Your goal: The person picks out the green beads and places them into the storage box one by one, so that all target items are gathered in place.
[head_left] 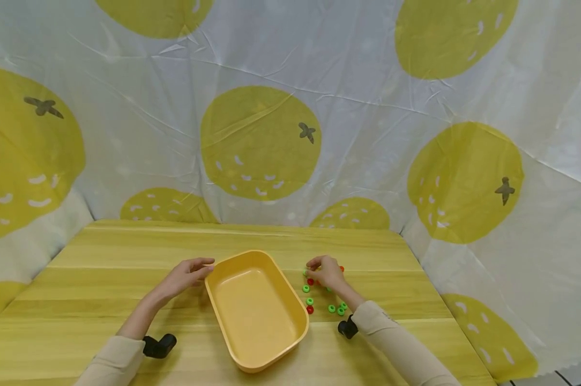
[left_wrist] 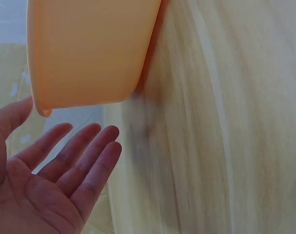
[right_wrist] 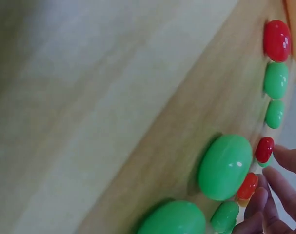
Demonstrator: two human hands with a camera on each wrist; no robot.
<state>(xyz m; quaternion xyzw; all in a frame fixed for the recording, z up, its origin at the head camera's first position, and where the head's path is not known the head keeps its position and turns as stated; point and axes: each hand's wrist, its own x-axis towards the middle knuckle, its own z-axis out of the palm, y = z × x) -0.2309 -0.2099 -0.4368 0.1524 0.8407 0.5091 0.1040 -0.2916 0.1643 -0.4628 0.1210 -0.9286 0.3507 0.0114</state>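
A yellow-orange plastic basin (head_left: 254,311) stands on the table, turned slightly askew. My left hand (head_left: 189,276) is at its far left corner, fingers loosely extended; the left wrist view has the thumb (left_wrist: 16,117) at the rim and the other fingers spread below the wall. To the basin's right, my right hand (head_left: 326,273) reaches down among small red and green rings. Its thumb and forefinger are parted, with the tips right at a green ring (head_left: 305,272). Close by are a red ring (right_wrist: 265,148) and an orange-red ring (right_wrist: 247,185).
Several other green rings (head_left: 341,311) and a red ring (head_left: 310,309) lie scattered between the basin and my right forearm. A black wrist mount (head_left: 159,346) juts from my left sleeve, another (head_left: 348,327) from the right. A white curtain (head_left: 358,134) with yellow fruit prints hangs behind the table (head_left: 141,246).
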